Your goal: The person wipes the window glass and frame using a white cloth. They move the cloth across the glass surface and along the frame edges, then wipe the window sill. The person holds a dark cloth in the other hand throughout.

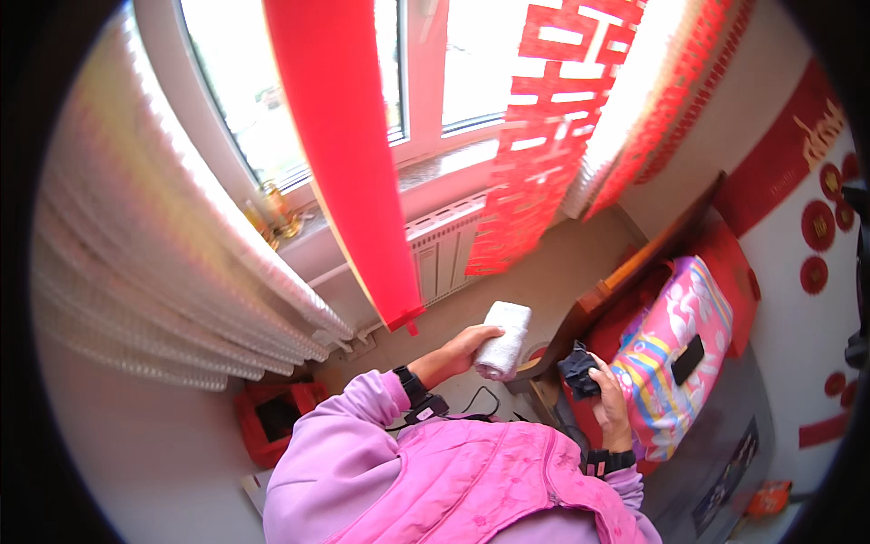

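A rolled white towel (pixel 504 340) is in my left hand (pixel 469 343), thumb on top and the other fingers mostly hidden beneath it. My right hand (pixel 608 394) grips a crumpled dark cloth (pixel 579 370), bunched at the fingertips. The two hands are apart, in front of my body. Close to my right hand lies a folded pink blanket (pixel 700 299) with striped and floral patterns. A black phone (pixel 688 360) rests on that blanket.
A wooden headboard (pixel 598 292) runs along the right, beside red bedding (pixel 731 272). Ahead, red hangings (pixel 340 149) drop before the window and the radiator (pixel 445 251). A white curtain (pixel 170 258) hangs at left. A red box (pixel 279 415) stands on the lower left.
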Tool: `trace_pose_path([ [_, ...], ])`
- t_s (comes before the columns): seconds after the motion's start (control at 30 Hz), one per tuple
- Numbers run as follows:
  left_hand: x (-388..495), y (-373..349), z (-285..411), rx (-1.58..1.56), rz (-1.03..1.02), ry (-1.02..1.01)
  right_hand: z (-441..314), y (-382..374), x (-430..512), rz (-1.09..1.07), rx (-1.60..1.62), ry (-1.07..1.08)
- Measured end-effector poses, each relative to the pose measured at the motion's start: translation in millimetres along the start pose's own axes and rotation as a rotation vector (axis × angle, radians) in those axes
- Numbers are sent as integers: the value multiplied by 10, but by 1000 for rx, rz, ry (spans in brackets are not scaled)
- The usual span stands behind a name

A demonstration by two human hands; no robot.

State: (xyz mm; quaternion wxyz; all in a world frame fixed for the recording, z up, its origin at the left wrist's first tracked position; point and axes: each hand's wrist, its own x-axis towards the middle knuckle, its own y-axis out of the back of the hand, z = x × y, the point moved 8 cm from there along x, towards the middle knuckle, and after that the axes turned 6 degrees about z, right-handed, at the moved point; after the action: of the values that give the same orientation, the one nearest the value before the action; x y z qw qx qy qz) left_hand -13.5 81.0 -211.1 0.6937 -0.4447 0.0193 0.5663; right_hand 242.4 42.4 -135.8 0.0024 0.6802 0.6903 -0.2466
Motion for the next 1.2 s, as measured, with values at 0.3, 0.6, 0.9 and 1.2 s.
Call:
trace_pose_path([
  [0.3,66,-175,29,-86,-148,60,159,360,-124,78,79,-52],
  [0.6,362,-771,515,186,-257,-116,235,638,-390,220,82,-76],
  [0.9,788,-1787,951,699,-64,-627,302,1048,-659,328,158,-10],
  [1.2,1417,-2402,760,1330,-146,-921,351,1329,-880,421,236,23],
])
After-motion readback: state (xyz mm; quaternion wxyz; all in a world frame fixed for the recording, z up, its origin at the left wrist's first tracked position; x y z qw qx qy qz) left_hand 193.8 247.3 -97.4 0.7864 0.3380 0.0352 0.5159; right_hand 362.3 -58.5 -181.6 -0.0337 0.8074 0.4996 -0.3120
